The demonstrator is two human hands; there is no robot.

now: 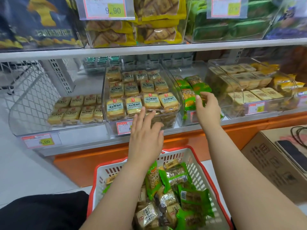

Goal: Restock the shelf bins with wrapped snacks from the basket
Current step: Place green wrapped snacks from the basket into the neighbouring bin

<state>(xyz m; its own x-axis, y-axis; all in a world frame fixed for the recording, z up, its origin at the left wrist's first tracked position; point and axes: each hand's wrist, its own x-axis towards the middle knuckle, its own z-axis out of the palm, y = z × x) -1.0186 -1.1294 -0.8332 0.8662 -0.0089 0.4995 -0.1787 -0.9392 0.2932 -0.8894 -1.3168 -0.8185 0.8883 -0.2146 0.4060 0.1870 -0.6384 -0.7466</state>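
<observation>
Green wrapped snacks (191, 100) sit in the narrow clear bin (181, 117) on the middle shelf; more lie in the basket (196, 165) below. Right hand (207, 110) reaches over the bin's front wall, grip curled on a green packet there. Left hand (146, 138), fingers straight, grip released, touches the neighbouring full bin (141, 100). Best laid flat, in rows. Bin walls stand close either side; open room above only.

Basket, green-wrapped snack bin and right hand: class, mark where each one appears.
Basket (201, 165), head view, on its white slatted right wall.
Green-wrapped snack bin (182, 116), head view, on its clear front wall.
Right hand (206, 109), head view, on the back of the hand.
</observation>
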